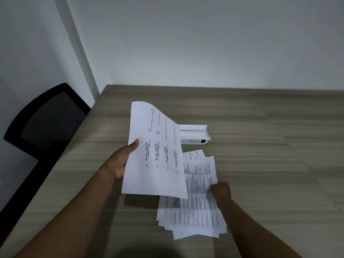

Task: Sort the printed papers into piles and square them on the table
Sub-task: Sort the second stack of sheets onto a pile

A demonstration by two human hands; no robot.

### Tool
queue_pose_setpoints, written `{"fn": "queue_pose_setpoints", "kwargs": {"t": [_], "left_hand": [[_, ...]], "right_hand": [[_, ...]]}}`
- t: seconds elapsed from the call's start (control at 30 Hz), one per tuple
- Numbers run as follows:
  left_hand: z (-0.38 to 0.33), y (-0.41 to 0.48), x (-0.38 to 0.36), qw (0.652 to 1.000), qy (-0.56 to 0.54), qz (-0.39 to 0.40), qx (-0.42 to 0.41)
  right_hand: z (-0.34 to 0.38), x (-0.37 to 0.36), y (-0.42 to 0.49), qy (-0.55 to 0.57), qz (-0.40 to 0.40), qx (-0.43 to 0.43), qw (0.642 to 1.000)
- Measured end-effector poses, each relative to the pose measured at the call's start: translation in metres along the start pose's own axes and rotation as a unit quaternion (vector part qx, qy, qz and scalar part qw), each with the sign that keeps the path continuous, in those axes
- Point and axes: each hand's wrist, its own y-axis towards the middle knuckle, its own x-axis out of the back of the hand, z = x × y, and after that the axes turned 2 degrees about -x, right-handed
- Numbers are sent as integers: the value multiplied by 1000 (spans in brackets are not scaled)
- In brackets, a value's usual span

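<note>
Hands: left hand (pixel 122 161) pinched the held sheet (pixel 156 149) by its left edge, thumb on the printed face, fingers hidden behind the paper. The right hand (pixel 220 191) sat lower, at the right edge of the loose pile (pixel 195 216). Its fingers looked curled but were motion-blurred, so could not tell if it pinched a page or only pressed.

The wood-grain table (pixel 260 146) met the wall at its far edge; its near edge was cut off by the frame. A black mesh chair (pixel 46 123) stood at the table's left side, well apart from the papers.

The loose pile lay on the table, several printed pages fanned and skewed, long axis running away from the person with a slight tilt. It was touching the right hand and down-right of the left, so the right hand was nearer and likely better placed for the next pull.

The held sheet was in the air, tilted, top corner curling, covering the pile's upper left. Only 1 sheet was seen; more behind it was possible.

A small white device (pixel 195 135) sat beyond the pile, left part hidden by the held sheet, type unclear. Print was unreadable.
</note>
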Motion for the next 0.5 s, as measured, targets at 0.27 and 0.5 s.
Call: {"fn": "queue_pose_setpoints", "kwargs": {"t": [0.27,0.5], "left_hand": [[16,10,-20,1000,-3,22,18],[23,12,-34,1000,4,-5,31]], "right_hand": [[58,2,-37,279,200,-16,939],[76,-4,-43,334,263,-6,905]]}}
